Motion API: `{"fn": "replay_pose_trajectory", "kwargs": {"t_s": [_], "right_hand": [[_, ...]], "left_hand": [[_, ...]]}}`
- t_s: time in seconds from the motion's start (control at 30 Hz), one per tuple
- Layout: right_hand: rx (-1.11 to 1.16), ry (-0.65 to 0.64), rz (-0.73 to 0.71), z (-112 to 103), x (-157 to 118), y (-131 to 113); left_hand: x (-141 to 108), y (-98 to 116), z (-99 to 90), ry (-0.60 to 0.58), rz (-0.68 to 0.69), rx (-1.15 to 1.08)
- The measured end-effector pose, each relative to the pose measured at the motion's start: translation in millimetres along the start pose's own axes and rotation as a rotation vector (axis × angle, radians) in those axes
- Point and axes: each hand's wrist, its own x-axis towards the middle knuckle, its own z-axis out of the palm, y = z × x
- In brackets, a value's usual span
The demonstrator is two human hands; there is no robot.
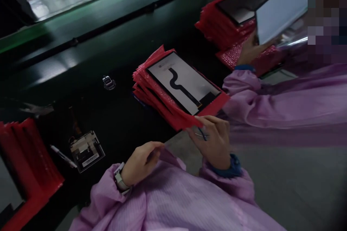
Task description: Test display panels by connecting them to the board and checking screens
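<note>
My right hand point(214, 142) is at the near edge of a stack of red bubble bags point(159, 101), its fingers closed on the edge of the upper bag. A thin blue and silver thing point(202, 134) shows between thumb and fingers, too small to name. On the stack lies a flat display panel point(187, 79), pale-backed, with a curved black ribbon cable point(176, 85). My left hand point(142, 162), with a watch at the wrist, hovers before my lap, fingers loosely bent, thumb apart, and nothing visible in it.
Left on the dark table point(119, 119) are a small metal-framed module point(86, 151), a white pen point(63, 156) and more red bags point(35, 162). A small shiny clip-like piece point(108, 82) lies farther back. At right, a co-worker's hand point(251, 50) holds a panel point(282, 7) beside another red stack point(217, 25).
</note>
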Motion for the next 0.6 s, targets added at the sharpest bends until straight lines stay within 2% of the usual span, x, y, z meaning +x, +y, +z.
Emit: {"fn": "replay_pose_trajectory", "kwargs": {"t_s": [0.13, 0.2, 0.3, 0.43, 0.5, 0.6], "right_hand": [[0.058, 0.082, 0.112, 11.2, -0.5, 2.3], [0.120, 0.120, 0.105, 12.6, 2.5, 0.9], [0.213, 0.133, -0.019, 11.2, 8.9, -8.9], [0.388, 0.037, -0.292, 11.6, 16.9, -37.9], [0.475, -0.011, -0.424, 13.9, 19.0, -54.4], [0.551, -0.063, -0.497, 17.4, 18.6, -73.8]], "left_hand": [[11.5, 1.0, 13.1, -0.006, -0.074, -0.200], [16.3, 0.8, 17.7, 0.005, -0.128, -0.360], [27.7, 2.1, 21.3, 0.067, -0.214, -0.657], [52.1, 10.7, 18.8, 0.213, -0.327, -0.970], [62.3, 16.8, 14.9, 0.314, -0.369, -0.954], [65.2, 23.3, 8.0, 0.446, -0.455, -0.800]]}}
